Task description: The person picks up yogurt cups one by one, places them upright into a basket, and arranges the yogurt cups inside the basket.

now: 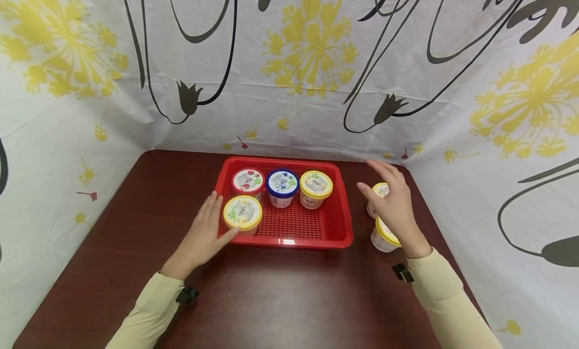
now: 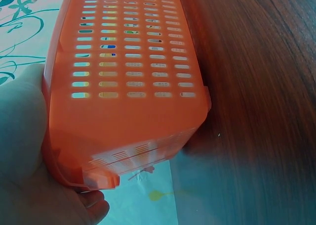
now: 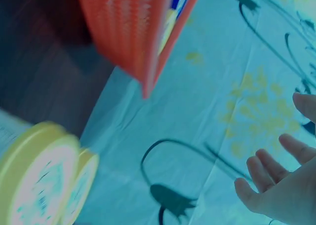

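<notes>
Head view: red perforated plastic basket (image 1: 294,227), probably light, slightly flexible; rim the natural hold. Round, pale-sided tubs inside: red-lidded (image 1: 248,180) at 10 o'clock, blue-lidded (image 1: 282,183) at 12, yellow-lidded (image 1: 316,184) at 2, another yellow-lidded (image 1: 243,212) at 8. Two more yellow-lidded tubs outside, at 3 (image 1: 381,189) and 4 o'clock (image 1: 383,240). Tubs look light, fairly stiff, smooth; best gripped round the sides, below the lid. Left hand (image 1: 202,237) at basket's 8 o'clock, fingers extended, thumb apart. Right hand (image 1: 395,200) raised over the outside pair, thumb and fingers parted, holding nothing.

Left wrist view: hand against basket rim, fingertips at the 7 o'clock corner.

Right wrist view: hand at 4 o'clock, fingers spread; outside tubs at 8, apart from it.
</notes>
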